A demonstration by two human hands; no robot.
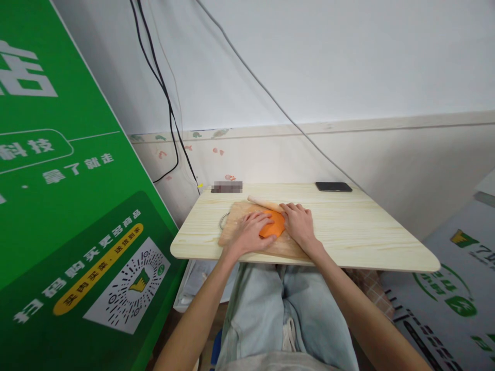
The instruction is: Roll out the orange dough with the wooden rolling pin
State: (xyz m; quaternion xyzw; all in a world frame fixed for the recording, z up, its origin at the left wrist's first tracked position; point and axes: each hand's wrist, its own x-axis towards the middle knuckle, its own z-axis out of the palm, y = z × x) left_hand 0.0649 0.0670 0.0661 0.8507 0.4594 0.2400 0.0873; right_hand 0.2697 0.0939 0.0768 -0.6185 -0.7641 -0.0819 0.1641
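Note:
An orange lump of dough or clay (273, 225) lies on a wooden board (237, 215) near the front edge of a small light wooden table (367, 232). My left hand (250, 232) rests on its left side, fingers curled over it. My right hand (298, 224) presses against its right side, fingers together. A wooden rolling pin (263, 202) lies on the board just behind both hands.
A black phone (333, 186) lies at the table's back right edge, and a small dark object (226, 187) at the back left. A large green printed panel (69, 206) stands to the left. Black cables (170, 103) hang down the white wall. My legs are under the table.

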